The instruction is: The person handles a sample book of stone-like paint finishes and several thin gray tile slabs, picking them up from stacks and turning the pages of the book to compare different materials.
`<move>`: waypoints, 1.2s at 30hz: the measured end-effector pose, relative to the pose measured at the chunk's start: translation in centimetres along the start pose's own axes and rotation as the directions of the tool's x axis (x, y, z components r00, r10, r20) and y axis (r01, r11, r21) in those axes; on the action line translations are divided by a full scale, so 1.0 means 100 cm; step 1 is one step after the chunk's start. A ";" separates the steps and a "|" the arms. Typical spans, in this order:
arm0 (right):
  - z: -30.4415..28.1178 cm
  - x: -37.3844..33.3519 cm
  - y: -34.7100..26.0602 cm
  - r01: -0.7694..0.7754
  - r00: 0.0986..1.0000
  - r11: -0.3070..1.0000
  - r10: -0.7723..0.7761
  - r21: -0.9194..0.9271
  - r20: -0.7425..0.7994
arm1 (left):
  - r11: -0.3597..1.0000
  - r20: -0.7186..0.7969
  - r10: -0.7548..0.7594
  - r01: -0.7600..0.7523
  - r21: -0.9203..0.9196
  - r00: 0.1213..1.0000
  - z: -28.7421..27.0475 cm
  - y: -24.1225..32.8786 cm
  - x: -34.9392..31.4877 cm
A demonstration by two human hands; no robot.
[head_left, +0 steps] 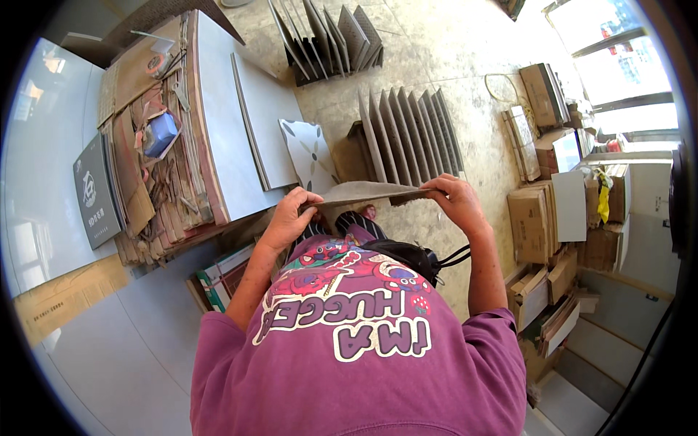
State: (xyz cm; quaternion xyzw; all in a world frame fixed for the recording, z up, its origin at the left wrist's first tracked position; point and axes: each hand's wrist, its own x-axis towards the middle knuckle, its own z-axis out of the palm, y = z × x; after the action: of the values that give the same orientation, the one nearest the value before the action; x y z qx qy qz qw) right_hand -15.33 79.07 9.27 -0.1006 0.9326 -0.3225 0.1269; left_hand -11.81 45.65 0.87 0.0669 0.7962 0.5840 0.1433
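Note:
My left hand (292,209) and my right hand (459,203) grip opposite ends of a thin grey tile (371,191), thumbs and fingers closed on its edges. The tile spans the gap in front of my body and appears nearly edge-on. Just beyond it, several grey tiles (407,138) stand upright in a row on the floor. A white tile with a dark flower pattern (311,149) leans by the stack of panels, not far from my left hand. Farther off, more upright tiles (331,43) sit in a dark rack.
On the left, a pile of torn cardboard (174,189) carries a blue object (161,135) and a tape roll (156,65). Large pale panels (225,131) stand beside it. Cardboard boxes (531,221) line the right side. A black bag (411,256) hangs at my waist.

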 end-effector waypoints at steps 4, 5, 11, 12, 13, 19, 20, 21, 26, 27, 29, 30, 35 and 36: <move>-0.011 0.004 0.013 0.025 1.000 1.000 -0.025 0.002 0.002 | 0.987 -0.053 0.071 -0.062 0.145 0.996 0.011 0.001 0.008; -0.016 0.004 0.018 0.033 0.999 0.999 -0.033 0.013 0.004 | 0.989 -0.065 0.059 -0.049 0.138 0.996 0.016 0.001 0.009; -0.055 0.009 0.060 0.086 0.996 0.995 -0.087 0.045 0.025 | 0.993 -0.148 -0.006 0.023 0.117 0.989 0.062 0.020 0.024; -0.062 0.010 0.070 0.089 0.995 0.994 -0.091 0.060 0.027 | 0.993 -0.160 -0.026 0.044 0.109 0.987 0.072 0.026 0.026; -0.071 0.010 0.079 0.093 0.995 0.993 -0.095 0.075 0.029 | 0.996 -0.189 -0.027 0.044 0.084 0.982 0.083 0.027 0.030; -0.109 0.019 0.139 0.069 0.992 0.995 -0.076 0.070 0.097 | 0.995 -0.284 -0.078 0.092 0.037 0.956 0.136 0.045 0.062; -0.111 0.025 0.152 0.095 0.991 0.994 -0.099 0.049 0.093 | 0.993 -0.293 -0.083 0.103 0.056 0.953 0.139 0.052 0.071; -0.117 0.031 0.157 0.057 0.993 0.998 -0.060 0.040 0.100 | 0.993 -0.298 -0.096 0.113 0.042 0.950 0.140 0.056 0.083; -0.135 0.089 0.188 0.173 0.985 0.984 -0.173 0.033 0.023 | 0.963 -0.360 0.032 0.068 0.260 0.932 0.127 0.075 0.155; -0.136 0.102 0.195 0.179 0.984 0.982 -0.178 0.055 -0.019 | 0.958 -0.371 0.050 0.061 0.281 0.927 0.123 0.082 0.170; -0.142 0.125 0.198 0.164 0.981 0.986 -0.160 0.032 -0.112 | 0.945 -0.385 0.105 0.029 0.327 0.917 0.113 0.093 0.198; -0.146 0.136 0.197 0.168 0.974 0.985 -0.161 0.029 -0.158 | 0.936 -0.390 0.144 0.002 0.351 0.910 0.108 0.097 0.211; -0.140 0.171 0.204 0.193 0.933 0.976 -0.151 0.101 -0.328 | 0.898 -0.423 0.232 -0.026 0.439 0.876 0.094 0.098 0.256; -0.131 0.176 0.211 0.220 0.920 0.966 -0.160 0.133 -0.357 | 0.903 -0.431 0.229 -0.024 0.430 0.873 0.096 0.091 0.263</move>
State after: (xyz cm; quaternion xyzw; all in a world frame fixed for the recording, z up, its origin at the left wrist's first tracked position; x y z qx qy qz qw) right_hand -38.19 98.15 3.00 -0.1220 0.8951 -0.4245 -0.0612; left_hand -34.44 64.40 2.94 0.0045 0.9052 0.4101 -0.1115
